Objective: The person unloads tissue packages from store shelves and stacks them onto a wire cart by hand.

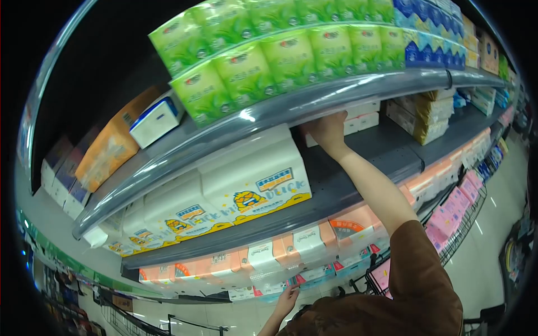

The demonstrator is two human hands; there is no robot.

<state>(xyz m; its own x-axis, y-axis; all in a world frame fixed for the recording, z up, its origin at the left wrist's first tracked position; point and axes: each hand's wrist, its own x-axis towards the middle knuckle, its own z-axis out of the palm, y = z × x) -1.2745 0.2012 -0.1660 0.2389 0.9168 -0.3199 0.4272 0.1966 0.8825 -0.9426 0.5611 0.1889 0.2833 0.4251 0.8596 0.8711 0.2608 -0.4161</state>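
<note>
A stack of white packs (367, 121) sits toward the back of the dark middle shelf (389, 145), under the upper shelf's rounded edge (246, 116). The person's right hand (328, 130) is just beside its left end, and it is not clear whether they touch. The right arm is raised and stretched forward, nearly straight, bare below a short brown sleeve (417, 252), with the wrist bent. Its fingers point into the shelf, but their tips are hidden, so whether they are apart or clamped on something cannot be told.

The left hand (287, 301) is low, near the bottom row of red-and-white packs (272, 289), its forearm slanting up from below; whether its fingers grip anything cannot be told either.

Large white packs with a duck print (258, 173) fill the shelf's left part, and gold packs (434, 117) stand farther right. Green packs (241, 64) are stacked above, peach packs (218, 267) below. At the right, a black wire basket (468, 215) carries pink packs (454, 201) over a pale, shiny floor (485, 252).
</note>
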